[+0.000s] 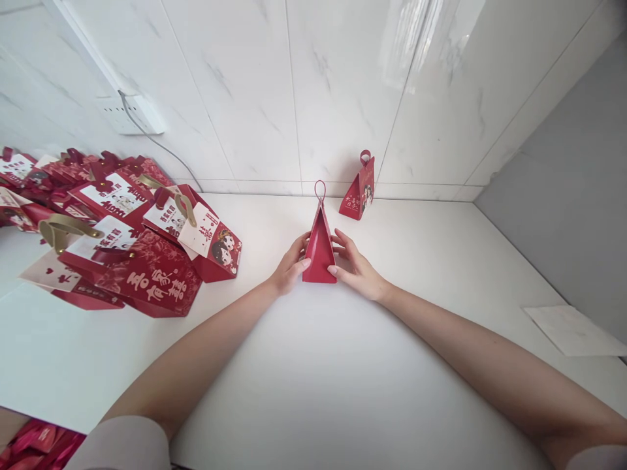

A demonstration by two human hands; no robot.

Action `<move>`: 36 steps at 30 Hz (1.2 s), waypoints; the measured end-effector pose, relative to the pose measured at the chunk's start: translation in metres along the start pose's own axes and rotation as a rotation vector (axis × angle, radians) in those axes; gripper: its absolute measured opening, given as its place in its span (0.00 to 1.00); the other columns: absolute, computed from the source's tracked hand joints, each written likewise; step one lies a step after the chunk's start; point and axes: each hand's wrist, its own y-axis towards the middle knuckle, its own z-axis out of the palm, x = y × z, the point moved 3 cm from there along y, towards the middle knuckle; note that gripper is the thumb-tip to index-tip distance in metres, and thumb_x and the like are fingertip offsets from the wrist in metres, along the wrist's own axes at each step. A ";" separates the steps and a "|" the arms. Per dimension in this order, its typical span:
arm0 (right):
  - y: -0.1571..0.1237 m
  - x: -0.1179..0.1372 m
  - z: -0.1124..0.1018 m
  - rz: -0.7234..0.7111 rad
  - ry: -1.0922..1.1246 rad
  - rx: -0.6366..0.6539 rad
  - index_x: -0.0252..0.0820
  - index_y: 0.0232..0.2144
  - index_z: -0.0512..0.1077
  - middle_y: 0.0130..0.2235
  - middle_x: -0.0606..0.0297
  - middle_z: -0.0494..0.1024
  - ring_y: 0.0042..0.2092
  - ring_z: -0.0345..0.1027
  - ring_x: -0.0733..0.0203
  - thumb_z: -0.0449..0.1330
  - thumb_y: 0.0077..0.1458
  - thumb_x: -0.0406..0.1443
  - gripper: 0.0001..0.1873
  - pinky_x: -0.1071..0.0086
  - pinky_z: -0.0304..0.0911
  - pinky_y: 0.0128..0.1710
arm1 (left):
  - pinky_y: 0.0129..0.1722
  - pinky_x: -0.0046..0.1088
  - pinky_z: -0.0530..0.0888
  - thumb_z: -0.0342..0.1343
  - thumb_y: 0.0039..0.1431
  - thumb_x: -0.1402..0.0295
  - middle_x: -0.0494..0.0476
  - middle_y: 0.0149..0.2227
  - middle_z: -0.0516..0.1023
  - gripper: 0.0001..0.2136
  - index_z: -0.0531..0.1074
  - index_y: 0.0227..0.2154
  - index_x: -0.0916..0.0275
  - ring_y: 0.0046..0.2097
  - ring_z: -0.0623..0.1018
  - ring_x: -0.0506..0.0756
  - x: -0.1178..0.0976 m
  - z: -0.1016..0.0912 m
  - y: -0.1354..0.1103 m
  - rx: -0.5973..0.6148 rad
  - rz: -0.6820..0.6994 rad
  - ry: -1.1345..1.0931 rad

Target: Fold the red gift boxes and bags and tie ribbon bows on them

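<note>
A red triangular gift box (320, 256) with a thin loop at its peak stands upright on the white table, its triangular side facing me. My left hand (292, 264) grips its left edge, thumb in front and fingers behind. From the other side my right hand (357, 267) holds the right edge, its thumb at the lower front corner and its fingers partly hidden behind the box. Just behind and to the right, a second red triangular gift box (361, 189) with printed figures and a ribbon loop stands by the wall.
Many red gift boxes (157, 277) with ribbon handles crowd the table's left side. A wall socket (130, 116) has a grey cable running down behind them. White paper (575, 329) lies at the right edge. Red items (42, 444) show below the table at lower left.
</note>
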 end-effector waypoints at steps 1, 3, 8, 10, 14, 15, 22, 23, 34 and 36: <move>0.000 0.000 0.000 -0.005 -0.015 -0.016 0.50 0.65 0.42 0.65 0.52 0.52 0.60 0.58 0.50 0.62 0.54 0.48 0.45 0.49 0.51 0.61 | 0.51 0.39 0.68 0.51 0.57 0.56 0.60 0.53 0.69 0.26 0.60 0.57 0.57 0.53 0.70 0.63 0.002 -0.001 0.000 -0.011 -0.015 -0.019; 0.000 0.000 -0.002 -0.018 -0.054 -0.062 0.50 0.64 0.43 0.64 0.52 0.53 0.58 0.59 0.50 0.64 0.52 0.47 0.46 0.49 0.54 0.59 | 0.48 0.37 0.70 0.51 0.56 0.57 0.58 0.50 0.72 0.22 0.64 0.53 0.58 0.50 0.72 0.61 0.007 -0.004 0.001 -0.094 -0.052 -0.038; 0.000 0.007 -0.012 -0.121 -0.186 -0.285 0.48 0.62 0.48 0.46 0.59 0.70 0.45 0.66 0.56 0.61 0.55 0.44 0.38 0.54 0.62 0.52 | 0.37 0.30 0.72 0.49 0.58 0.57 0.52 0.39 0.75 0.13 0.67 0.42 0.58 0.40 0.75 0.55 0.012 -0.018 0.003 -0.497 -0.110 -0.031; -0.001 0.009 -0.013 -0.129 -0.203 -0.335 0.48 0.61 0.51 0.37 0.65 0.70 0.38 0.67 0.59 0.59 0.57 0.43 0.33 0.58 0.66 0.46 | 0.39 0.30 0.73 0.45 0.61 0.52 0.53 0.42 0.75 0.17 0.66 0.43 0.57 0.42 0.76 0.54 0.008 -0.018 0.003 -0.563 -0.061 -0.077; -0.004 0.010 -0.010 -0.098 -0.166 -0.311 0.48 0.58 0.53 0.31 0.68 0.69 0.34 0.66 0.59 0.57 0.59 0.43 0.28 0.63 0.67 0.36 | 0.45 0.33 0.73 0.43 0.58 0.43 0.58 0.48 0.74 0.25 0.66 0.47 0.57 0.48 0.75 0.57 -0.002 -0.012 0.002 -0.466 0.100 -0.082; -0.005 0.010 -0.009 -0.092 -0.158 -0.304 0.48 0.57 0.54 0.31 0.68 0.69 0.33 0.66 0.60 0.57 0.59 0.43 0.27 0.64 0.67 0.34 | 0.45 0.33 0.73 0.47 0.58 0.44 0.58 0.48 0.75 0.24 0.66 0.48 0.58 0.48 0.75 0.58 -0.002 -0.010 0.001 -0.426 0.097 -0.056; -0.003 0.039 -0.020 -0.267 -0.263 -0.557 0.45 0.51 0.61 0.39 0.62 0.67 0.42 0.64 0.58 0.55 0.60 0.40 0.17 0.59 0.63 0.47 | 0.41 0.32 0.74 0.47 0.62 0.52 0.60 0.44 0.78 0.21 0.69 0.49 0.63 0.43 0.78 0.58 -0.001 -0.006 -0.003 -0.270 0.041 0.095; -0.002 0.047 -0.021 -0.298 -0.272 -0.553 0.45 0.51 0.61 0.43 0.60 0.67 0.45 0.64 0.57 0.55 0.60 0.40 0.17 0.58 0.62 0.49 | 0.42 0.33 0.74 0.47 0.62 0.53 0.61 0.45 0.78 0.21 0.68 0.49 0.63 0.44 0.78 0.58 -0.002 -0.005 -0.003 -0.233 0.058 0.128; 0.011 0.100 -0.025 -0.158 -0.218 -0.168 0.51 0.60 0.55 0.36 0.65 0.76 0.41 0.72 0.56 0.61 0.56 0.37 0.32 0.62 0.70 0.37 | 0.45 0.36 0.75 0.59 0.54 0.57 0.61 0.48 0.77 0.22 0.68 0.50 0.62 0.47 0.78 0.61 -0.007 0.007 -0.002 0.012 -0.059 0.190; 0.011 0.098 -0.028 -0.118 -0.202 -0.212 0.51 0.57 0.58 0.33 0.67 0.75 0.37 0.72 0.57 0.62 0.55 0.37 0.29 0.64 0.70 0.33 | 0.46 0.37 0.75 0.59 0.54 0.57 0.61 0.48 0.77 0.22 0.68 0.49 0.62 0.47 0.77 0.61 -0.007 0.008 -0.002 -0.001 -0.074 0.183</move>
